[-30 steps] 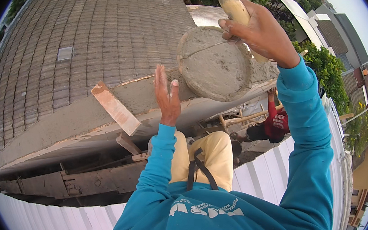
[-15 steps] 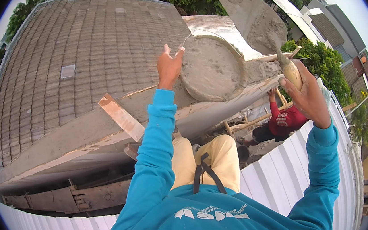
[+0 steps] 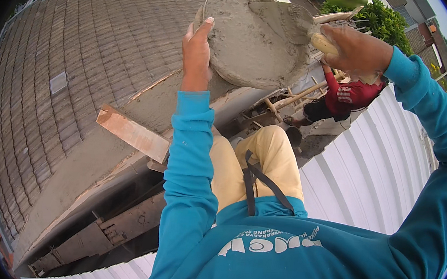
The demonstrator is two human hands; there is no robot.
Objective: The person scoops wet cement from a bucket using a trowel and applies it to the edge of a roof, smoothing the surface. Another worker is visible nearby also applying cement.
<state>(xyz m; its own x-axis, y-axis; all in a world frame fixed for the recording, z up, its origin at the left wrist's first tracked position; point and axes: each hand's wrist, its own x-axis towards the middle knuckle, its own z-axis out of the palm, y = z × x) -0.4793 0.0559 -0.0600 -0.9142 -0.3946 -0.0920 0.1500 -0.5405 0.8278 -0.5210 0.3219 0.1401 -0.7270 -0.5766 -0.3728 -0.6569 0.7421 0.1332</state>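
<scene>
My left hand [image 3: 196, 55] fingers clamp the round grey mortar-filled pan [image 3: 256, 39], right hand [image 3: 355, 52] fists the wooden-handled trowel [image 3: 321, 42]; a tilt likely spills mortar onto the brown tiled roof [image 3: 79, 59].

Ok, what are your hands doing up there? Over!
Left hand gripping rim of mortar pan. Right hand shut on trowel handle, blade in wet mortar. Nothing between hands and pan.

- The left hand [image 3: 197, 55] grips the rim of a round pan [image 3: 256, 39] heaped with wet grey mortar, fingertips up against its near edge.
- The right hand [image 3: 355, 52] closes around a trowel handle [image 3: 321, 42]; the blade lies in the mortar just past its fingers.
- Below the left fingers sits a tiled roof [image 3: 78, 70] and a wooden plank [image 3: 134, 133].
</scene>
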